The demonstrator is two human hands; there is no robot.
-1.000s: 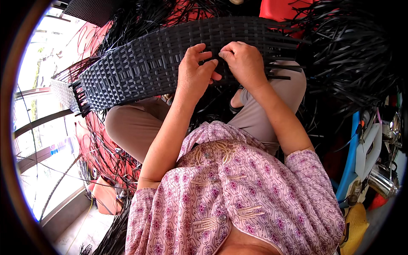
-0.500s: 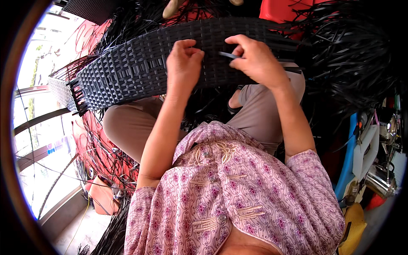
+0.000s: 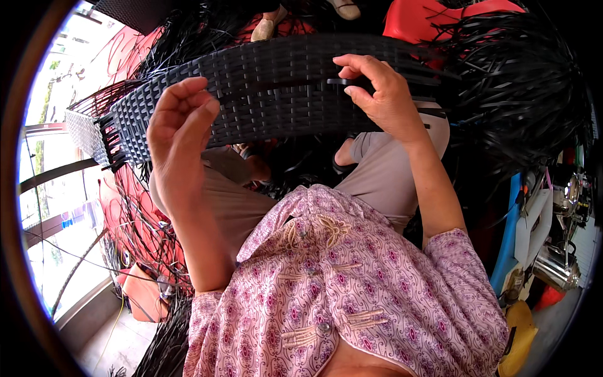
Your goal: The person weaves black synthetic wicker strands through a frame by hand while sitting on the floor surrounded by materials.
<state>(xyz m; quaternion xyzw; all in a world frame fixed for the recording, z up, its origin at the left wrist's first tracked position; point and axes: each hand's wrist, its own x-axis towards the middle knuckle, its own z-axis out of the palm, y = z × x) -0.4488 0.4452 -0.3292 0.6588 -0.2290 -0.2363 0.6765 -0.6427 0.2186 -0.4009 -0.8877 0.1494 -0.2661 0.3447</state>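
Observation:
A long curved panel of black woven plastic strips [image 3: 276,103] lies across my knees. My left hand [image 3: 179,129] is raised over its left part, thumb and fingers pinched together. From those fingers a dark plastic strip [image 3: 270,85] appears to stretch rightward across the weave. Over the right part of the panel, my right hand [image 3: 380,91] has thumb and forefinger around a flat, narrow grey piece [image 3: 340,81]. Whether that is a tool or a strip end, I cannot tell.
Bundles of loose black strips [image 3: 515,88] spread at the right. A red plastic seat [image 3: 408,19] stands behind the panel, near another person's shoes [image 3: 270,26]. Tangled strips [image 3: 151,226] cover red sheeting at the left. A metal pot [image 3: 557,267] sits at lower right.
My left hand has moved left and nearer to me, away from the right hand. My right hand has shifted only slightly. The shoes beyond the panel show more.

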